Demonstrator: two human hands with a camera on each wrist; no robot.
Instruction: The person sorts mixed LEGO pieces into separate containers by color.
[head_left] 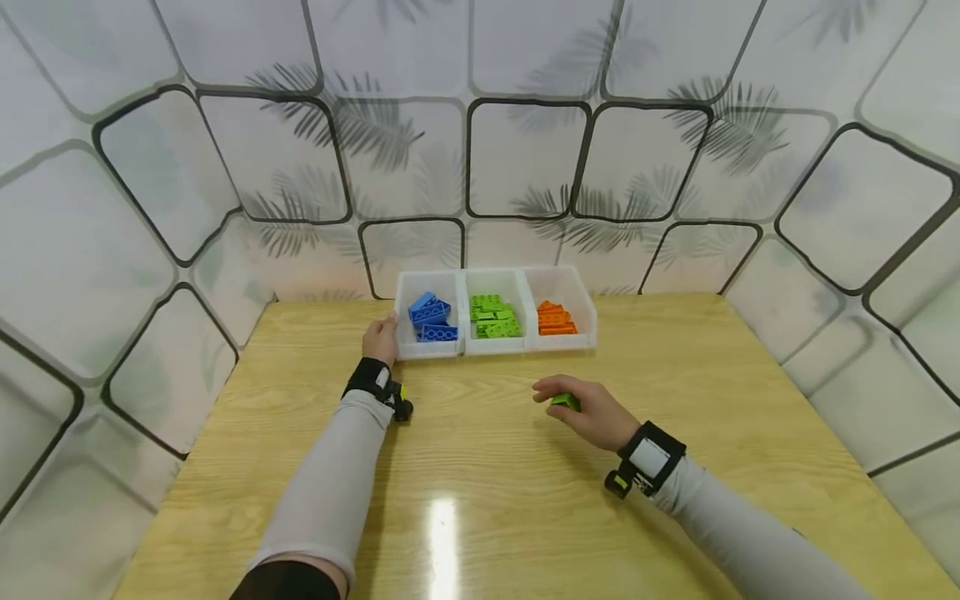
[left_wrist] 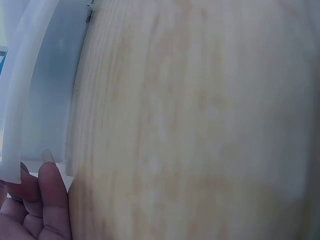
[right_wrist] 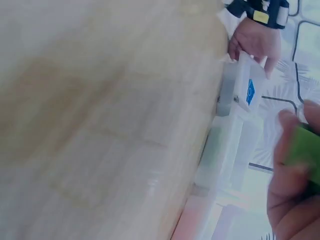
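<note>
My left hand point(head_left: 380, 340) grips the left side of a translucent white bin point(head_left: 429, 351), one of three standing in a row. In the left wrist view, its fingertips point(left_wrist: 51, 181) bend against the bin's corner. Blue toy bricks point(head_left: 433, 318) lie in that left bin, green bricks point(head_left: 495, 318) in the middle one and orange bricks point(head_left: 555, 320) in the right one. Over the table in front of the right bin, my right hand point(head_left: 598, 413) holds a green brick point(head_left: 567, 402) between thumb and fingers. Part of this brick point(right_wrist: 304, 150) is hidden by the fingers in the right wrist view.
The bins stand near the back edge of a light wooden table point(head_left: 480, 467). Behind and at both sides hangs a pale patterned curtain or wall point(head_left: 525, 158). A bright reflection falls on the tabletop between the forearms.
</note>
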